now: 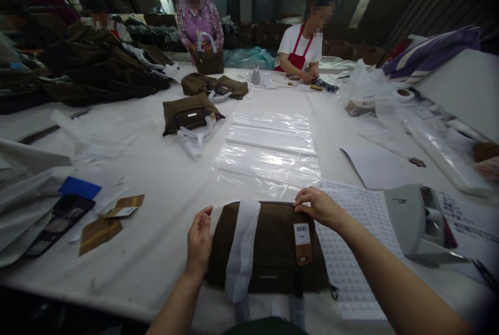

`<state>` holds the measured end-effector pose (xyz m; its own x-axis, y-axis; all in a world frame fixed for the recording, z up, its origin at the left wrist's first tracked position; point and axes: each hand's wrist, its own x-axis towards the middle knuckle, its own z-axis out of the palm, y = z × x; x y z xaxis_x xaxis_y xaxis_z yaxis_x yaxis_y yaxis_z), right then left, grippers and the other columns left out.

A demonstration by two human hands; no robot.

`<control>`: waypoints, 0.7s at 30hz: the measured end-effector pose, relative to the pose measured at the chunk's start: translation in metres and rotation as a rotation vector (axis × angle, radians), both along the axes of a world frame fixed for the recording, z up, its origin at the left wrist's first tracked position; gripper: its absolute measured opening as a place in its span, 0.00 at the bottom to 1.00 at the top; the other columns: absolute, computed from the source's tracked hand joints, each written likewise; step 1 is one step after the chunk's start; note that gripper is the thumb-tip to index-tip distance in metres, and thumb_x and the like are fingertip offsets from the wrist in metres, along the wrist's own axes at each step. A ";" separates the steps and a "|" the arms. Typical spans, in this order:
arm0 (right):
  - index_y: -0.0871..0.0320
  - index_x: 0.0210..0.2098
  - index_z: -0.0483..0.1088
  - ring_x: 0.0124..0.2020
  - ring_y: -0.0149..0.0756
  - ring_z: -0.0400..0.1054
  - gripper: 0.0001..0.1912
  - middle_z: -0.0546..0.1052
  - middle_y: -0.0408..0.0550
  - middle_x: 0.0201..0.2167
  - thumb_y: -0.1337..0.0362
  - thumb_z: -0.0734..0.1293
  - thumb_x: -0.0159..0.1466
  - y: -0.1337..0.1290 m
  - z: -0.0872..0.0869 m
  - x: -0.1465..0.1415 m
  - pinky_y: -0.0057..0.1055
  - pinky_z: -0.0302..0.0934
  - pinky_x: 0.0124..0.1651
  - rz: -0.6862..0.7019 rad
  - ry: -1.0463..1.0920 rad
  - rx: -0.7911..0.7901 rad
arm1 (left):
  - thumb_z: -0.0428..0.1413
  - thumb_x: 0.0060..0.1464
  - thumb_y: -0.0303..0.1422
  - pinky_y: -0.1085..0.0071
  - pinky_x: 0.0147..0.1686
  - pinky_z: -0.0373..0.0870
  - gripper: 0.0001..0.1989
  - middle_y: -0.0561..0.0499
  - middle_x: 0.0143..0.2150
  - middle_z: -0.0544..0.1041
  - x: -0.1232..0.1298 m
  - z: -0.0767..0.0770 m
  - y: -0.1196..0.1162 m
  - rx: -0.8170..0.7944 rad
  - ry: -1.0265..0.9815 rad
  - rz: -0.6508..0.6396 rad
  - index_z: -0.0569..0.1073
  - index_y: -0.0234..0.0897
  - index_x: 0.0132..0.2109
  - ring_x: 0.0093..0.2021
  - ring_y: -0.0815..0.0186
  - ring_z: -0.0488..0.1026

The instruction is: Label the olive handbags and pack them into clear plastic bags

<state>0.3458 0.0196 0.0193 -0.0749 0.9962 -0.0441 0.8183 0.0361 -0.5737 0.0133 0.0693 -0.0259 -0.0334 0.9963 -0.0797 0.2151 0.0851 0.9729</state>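
Bag: so the dark olive-brown fabric bag lies flat at the near edge of the white-covered table, pretty much centre. A white wrapped strip runs across its left part, and a brown hang tag with a white barcode sticker sits on its right part.
Right hand: the right hand is at the bag's far edge, toward the right corner, thumb and fingertips pinching that edge.
Left hand: the left hand is upright at the bag's left end, fingers curled and close together, not spread. Can't tell if it's actually touching the fabric.
Just past the bag: a stack of clear, shiny plastic sleeves, lying flat.
Right side: a white sheet packed with small printed labels, partly under the right forearm, then a chunky grey tape dispenser.
Left side: brown card pieces beside a dark flat item with a blue piece.
Far side: more olive-brown bags, plus a person in a purple apron and another in a red apron.
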 end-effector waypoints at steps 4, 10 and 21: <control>0.55 0.25 0.72 0.37 0.37 0.63 0.08 0.72 0.46 0.32 0.67 0.64 0.59 -0.008 0.000 -0.007 0.36 0.58 0.44 0.058 -0.108 0.099 | 0.45 0.56 0.51 0.56 0.53 0.61 0.24 0.44 0.47 0.71 -0.002 -0.003 -0.003 -0.030 0.012 0.007 0.70 0.36 0.45 0.49 0.56 0.68; 0.56 0.29 0.66 0.37 0.35 0.63 0.10 0.70 0.46 0.33 0.65 0.57 0.63 -0.012 -0.005 0.001 0.31 0.57 0.45 -0.124 -0.302 0.109 | 0.45 0.56 0.51 0.56 0.53 0.62 0.24 0.45 0.47 0.72 0.004 -0.003 -0.003 -0.035 0.018 -0.026 0.70 0.36 0.45 0.48 0.57 0.68; 0.58 0.37 0.72 0.38 0.52 0.67 0.19 0.74 0.65 0.35 0.50 0.61 0.57 -0.089 -0.023 0.168 0.44 0.56 0.36 -0.861 -0.539 0.067 | 0.49 0.57 0.44 0.62 0.52 0.62 0.17 0.46 0.47 0.71 -0.007 0.000 0.064 0.290 0.256 -0.044 0.71 0.37 0.44 0.50 0.60 0.67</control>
